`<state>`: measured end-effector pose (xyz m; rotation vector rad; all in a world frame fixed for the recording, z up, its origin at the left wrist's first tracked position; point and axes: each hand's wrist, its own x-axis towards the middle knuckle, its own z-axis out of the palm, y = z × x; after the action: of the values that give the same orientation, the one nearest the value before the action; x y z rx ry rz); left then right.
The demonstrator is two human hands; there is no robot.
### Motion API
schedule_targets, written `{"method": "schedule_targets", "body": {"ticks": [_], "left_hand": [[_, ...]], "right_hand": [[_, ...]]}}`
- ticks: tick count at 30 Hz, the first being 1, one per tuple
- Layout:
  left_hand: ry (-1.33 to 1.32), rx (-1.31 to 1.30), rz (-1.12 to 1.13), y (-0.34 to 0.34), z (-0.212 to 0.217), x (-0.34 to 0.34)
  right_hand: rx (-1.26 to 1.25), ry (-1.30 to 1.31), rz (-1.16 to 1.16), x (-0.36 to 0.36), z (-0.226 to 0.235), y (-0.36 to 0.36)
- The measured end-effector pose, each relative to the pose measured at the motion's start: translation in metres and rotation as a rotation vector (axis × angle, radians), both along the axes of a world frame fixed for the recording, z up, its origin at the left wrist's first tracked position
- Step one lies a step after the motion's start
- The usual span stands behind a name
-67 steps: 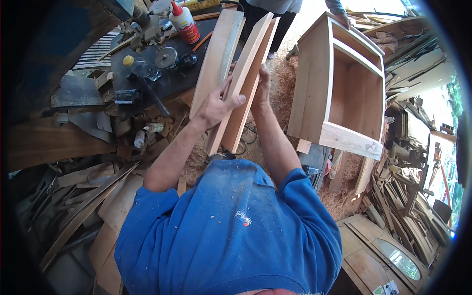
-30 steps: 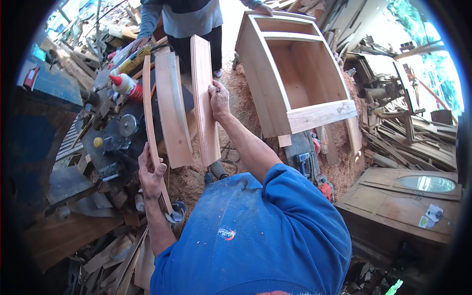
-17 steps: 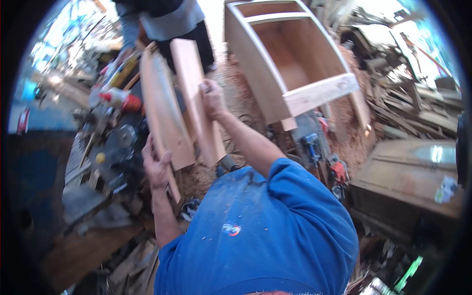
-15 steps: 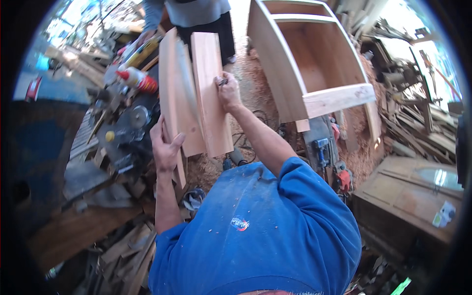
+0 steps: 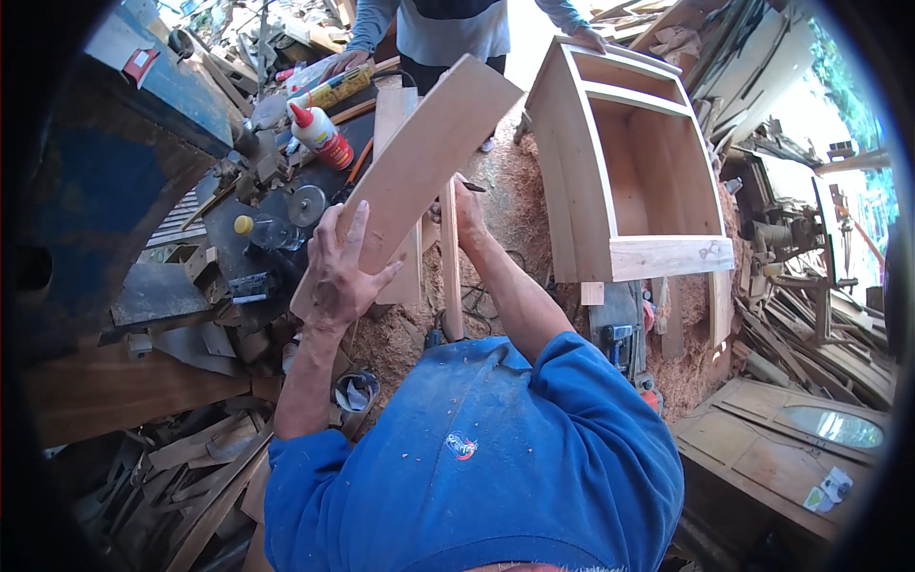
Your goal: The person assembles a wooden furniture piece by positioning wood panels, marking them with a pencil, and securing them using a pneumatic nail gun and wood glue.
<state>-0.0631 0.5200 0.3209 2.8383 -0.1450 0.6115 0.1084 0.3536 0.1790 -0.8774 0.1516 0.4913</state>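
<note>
My left hand [image 5: 345, 272] grips the lower part of a flat wooden board [image 5: 429, 124], fingers spread across its face. That board leans with its upper end to the right. My right hand [image 5: 467, 212] is closed around a second wooden board [image 5: 451, 267], which shows as a narrow upright strip. A dark pen-like marker [image 5: 474, 187] pokes out from the same hand's fingers. Partly hidden behind the tilted board is another pale plank [image 5: 393, 107]. To the right of my right hand stands an open-fronted wooden cabinet [image 5: 565, 191].
A person [image 5: 453, 38] stands opposite, one hand [image 5: 589, 38] on the cabinet's top. The cluttered left bench holds a white-and-red glue bottle [image 5: 322, 136] and a yellow-capped bottle [image 5: 267, 232]. A blue clamp [image 5: 620, 345] sits below the cabinet. A wooden door panel [image 5: 753, 448] lies lower right.
The left board has swung rightward and now shows its broad face. The right board has turned edge-on. The other person's hand now shows on the cabinet; my view has shifted.
</note>
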Motion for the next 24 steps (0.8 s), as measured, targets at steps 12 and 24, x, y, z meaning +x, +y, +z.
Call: {"method": "schedule_targets", "body": {"ticks": [12,24], "left_hand": [[-0.393,0.389,-0.751,-0.005,0.012,0.063],[-0.396,0.443,-0.872,-0.039,0.000,0.093]], "right_hand": [[0.097,0.094,0.342,-0.017,0.070,-0.101],[-0.234,-0.520,0.480,-0.047,0.028,-0.108]]}}
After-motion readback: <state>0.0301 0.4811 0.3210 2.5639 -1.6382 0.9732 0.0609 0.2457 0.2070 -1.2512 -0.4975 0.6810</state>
